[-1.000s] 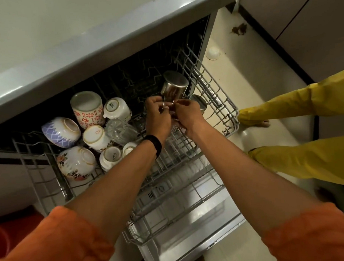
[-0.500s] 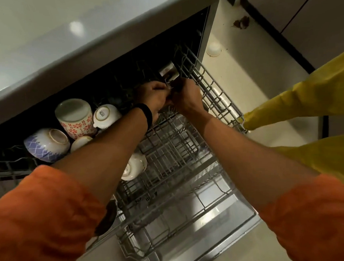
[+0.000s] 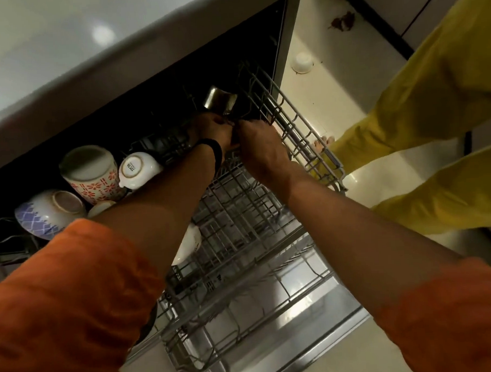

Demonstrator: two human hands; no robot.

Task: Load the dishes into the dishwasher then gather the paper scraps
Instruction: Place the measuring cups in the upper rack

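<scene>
A steel cup (image 3: 219,102) lies tilted at the dark back of the dishwasher's upper rack (image 3: 298,133). My left hand (image 3: 212,129), with a black band on the wrist, and my right hand (image 3: 261,147) meet just below the cup, fingers curled around its lower end; the fingertips are hidden. Upside down on the rack's left side stand a red-flowered mug (image 3: 89,175), a white cup (image 3: 138,169) and a blue-patterned bowl (image 3: 47,214). A white bowl (image 3: 190,241) peeks out under my left forearm.
The grey countertop (image 3: 63,39) overhangs the rack. The open dishwasher door (image 3: 302,343) lies below. On the pale floor to the right sit a small white bowl (image 3: 302,62) and a brown scrap (image 3: 342,21). A person in yellow trousers (image 3: 432,115) stands close on the right.
Both hands have moved with the steel cup from the rack's middle to its far back under the countertop. My head has leaned in closer, and the dishes on the left now show partly behind my arm.
</scene>
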